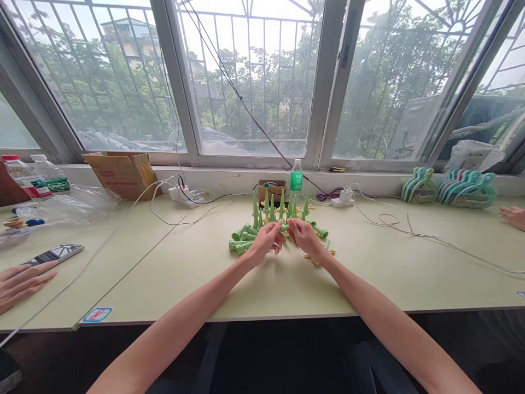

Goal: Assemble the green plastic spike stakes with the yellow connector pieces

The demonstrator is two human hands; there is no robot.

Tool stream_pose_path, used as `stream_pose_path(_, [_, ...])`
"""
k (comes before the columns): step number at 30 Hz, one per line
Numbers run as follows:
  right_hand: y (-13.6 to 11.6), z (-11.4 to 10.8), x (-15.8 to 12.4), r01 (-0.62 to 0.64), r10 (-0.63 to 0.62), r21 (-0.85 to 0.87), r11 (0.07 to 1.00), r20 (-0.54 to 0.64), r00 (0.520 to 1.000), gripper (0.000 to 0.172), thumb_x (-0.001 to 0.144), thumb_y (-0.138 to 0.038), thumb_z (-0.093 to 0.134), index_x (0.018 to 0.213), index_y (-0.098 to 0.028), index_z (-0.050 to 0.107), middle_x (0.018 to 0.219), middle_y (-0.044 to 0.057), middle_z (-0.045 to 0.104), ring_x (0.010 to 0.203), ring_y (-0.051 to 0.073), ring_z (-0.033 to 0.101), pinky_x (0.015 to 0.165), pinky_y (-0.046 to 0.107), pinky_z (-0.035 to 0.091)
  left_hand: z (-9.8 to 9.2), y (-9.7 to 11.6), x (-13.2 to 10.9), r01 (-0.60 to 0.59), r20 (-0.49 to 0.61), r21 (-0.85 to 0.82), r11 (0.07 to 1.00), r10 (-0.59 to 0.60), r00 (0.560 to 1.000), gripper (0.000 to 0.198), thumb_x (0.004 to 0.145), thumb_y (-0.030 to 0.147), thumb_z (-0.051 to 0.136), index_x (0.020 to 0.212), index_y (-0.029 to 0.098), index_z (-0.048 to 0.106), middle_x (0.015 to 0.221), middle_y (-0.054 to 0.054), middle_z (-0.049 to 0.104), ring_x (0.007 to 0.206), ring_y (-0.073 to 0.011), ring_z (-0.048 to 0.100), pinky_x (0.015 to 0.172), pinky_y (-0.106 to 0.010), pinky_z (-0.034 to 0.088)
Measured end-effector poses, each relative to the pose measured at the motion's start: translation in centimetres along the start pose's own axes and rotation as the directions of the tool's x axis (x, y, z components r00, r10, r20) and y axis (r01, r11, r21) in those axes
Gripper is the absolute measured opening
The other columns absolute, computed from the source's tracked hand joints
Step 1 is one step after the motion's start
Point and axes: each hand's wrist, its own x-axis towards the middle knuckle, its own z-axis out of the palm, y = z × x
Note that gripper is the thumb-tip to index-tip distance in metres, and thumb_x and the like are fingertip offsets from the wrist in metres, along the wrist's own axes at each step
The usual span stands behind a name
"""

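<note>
My left hand (268, 239) and my right hand (304, 236) meet over the table, fingertips pinched close together. Something small, perhaps green, sits between them, mostly hidden by the fingers. Just behind stand several upright green plastic cone spikes (305, 207). More green spikes with round hollow ends (241, 247) lie in a pile left of my left hand, and another green spike (321, 232) rests beyond my right wrist. Small yellow plastic pieces (314, 259) are scattered beside my right hand, with others among the standing spikes.
Behind the spikes are a small cardboard box (270, 192) and a green-labelled bottle (296, 178). White cables (385, 219) and power strips (186, 197) cross the table. Another person's hand (20, 284) is by a phone (57, 254) at left; another hand (513, 216) shows at right.
</note>
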Motion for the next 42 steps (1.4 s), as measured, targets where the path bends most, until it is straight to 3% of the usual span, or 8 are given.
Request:
stream_pose_path(7, [-0.2,-0.1,-0.1,-0.007,0.007,-0.015,1.000,0.045,0.999,0.044,0.096,-0.054,0.033,0.067,-0.021,0.039,0.044,-0.006,0.041,0.037,0.010,0.039,0.047,0.024,0.033,-0.3,-0.1,0.0,-0.096,-0.036,0.013,0.995,0.096,0.995,0.045,0.076,0.057,0.066,0.088,0.016,0.050,0.071,0.000,0.059,0.044,-0.0071,0.051,0.037,-0.020,0.037])
stream_pose_path(13, [-0.1,-0.1,-0.1,-0.005,0.006,-0.017,1.000,0.056,0.998,0.045,0.097,-0.053,0.031,0.066,-0.022,0.040,0.043,-0.006,0.041,0.037,0.010,0.038,0.048,0.024,0.034,-0.3,-0.3,0.0,-0.213,-0.042,0.133,0.968,0.221,0.974,0.043,0.078,0.055,0.064,0.094,0.018,0.048,0.071,0.003,0.054,0.042,-0.0062,0.050,0.036,-0.019,0.036])
stream_pose_path(18, [0.4,-0.1,-0.1,-0.028,0.027,0.036,0.999,0.034,0.999,0.050,0.096,-0.057,0.029,0.062,-0.021,0.039,0.047,-0.004,0.045,0.038,0.010,0.038,0.045,0.024,0.034,0.0,-0.4,-0.2,-0.275,-0.015,0.203,0.940,0.284,0.959,0.044,0.078,0.053,0.064,0.101,0.019,0.047,0.085,0.000,0.054,0.043,-0.0051,0.049,0.033,-0.019,0.034])
stream_pose_path(29, [0.6,0.1,0.0,-0.066,0.066,0.070,0.995,0.007,0.998,0.060,0.094,-0.059,0.031,0.049,-0.020,0.043,0.041,-0.001,0.043,0.036,0.011,0.040,0.045,0.026,0.036,0.3,-0.8,-0.5,-0.369,-0.009,0.437,0.820,0.414,0.910,0.037,0.083,0.043,0.059,0.112,0.022,0.052,0.107,-0.006,0.055,0.051,-0.0046,0.050,0.050,-0.021,0.046])
stream_pose_path(37, [0.3,0.3,0.0,-0.047,0.052,0.112,0.993,-0.041,0.998,0.054,0.091,-0.064,0.036,0.058,-0.021,0.041,0.046,-0.004,0.042,0.035,0.010,0.040,0.042,0.026,0.034,0.8,-0.6,-0.5,-0.362,-0.031,0.328,0.872,0.393,0.919,0.046,0.088,0.055,0.050,0.119,0.023,0.040,0.097,-0.004,0.054,0.047,-0.0052,0.053,0.042,-0.019,0.041])
stream_pose_path(40, [0.3,0.3,0.1,-0.039,0.048,0.148,0.988,-0.056,0.997,0.052,0.091,-0.065,0.035,0.062,-0.022,0.041,0.049,-0.003,0.043,0.035,0.010,0.039,0.039,0.026,0.031,0.7,-0.5,-0.3,-0.333,-0.100,0.271,0.903,0.371,0.923,0.044,0.088,0.059,0.046,0.109,0.021,0.045,0.085,-0.001,0.056,0.045,-0.0071,0.052,0.037,-0.018,0.037])
stream_pose_path(42, [0.3,0.3,0.1,-0.026,0.036,0.171,0.985,-0.057,0.998,0.052,0.092,-0.064,0.034,0.064,-0.021,0.042,0.051,-0.003,0.044,0.035,0.009,0.039,0.038,0.025,0.030,0.5,-0.4,-0.1,-0.283,-0.128,0.236,0.930,0.318,0.939,0.047,0.088,0.063,0.042,0.090,0.017,0.052,0.074,-0.001,0.056,0.044,-0.0088,0.051,0.035,-0.019,0.035])
